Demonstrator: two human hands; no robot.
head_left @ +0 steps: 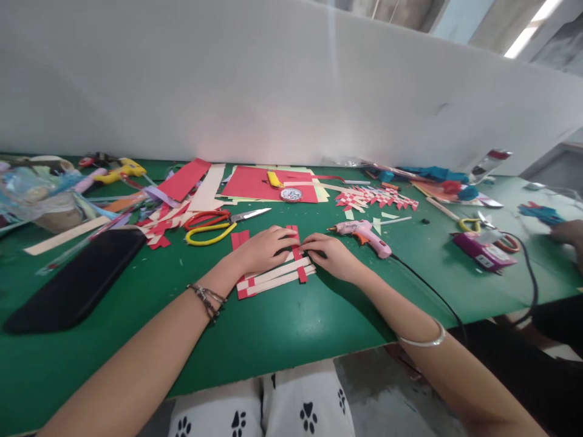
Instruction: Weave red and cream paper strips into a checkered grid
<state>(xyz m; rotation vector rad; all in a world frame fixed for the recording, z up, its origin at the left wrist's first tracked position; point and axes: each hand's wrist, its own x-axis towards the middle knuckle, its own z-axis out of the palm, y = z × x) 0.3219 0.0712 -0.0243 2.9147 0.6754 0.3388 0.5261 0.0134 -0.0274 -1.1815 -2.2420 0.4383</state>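
Observation:
A small woven mat of red and cream paper strips (273, 278) lies on the green table (282, 328) in front of me. My left hand (264, 249) rests flat on the mat's left part, fingers stretched toward a red strip. My right hand (330, 255) pinches the red vertical strip (298, 258) at the mat's right side. A pink glue gun (364, 233) lies just right of my right hand, its black cord trailing off the table edge.
Orange and yellow scissors (209, 227) lie behind the mat. Red paper sheets (268, 182), a finished woven piece (376, 197), a black pouch (75, 282), a yellow glue gun (121, 170) and paper scraps surround them. Another person's hand (567, 233) is at the far right.

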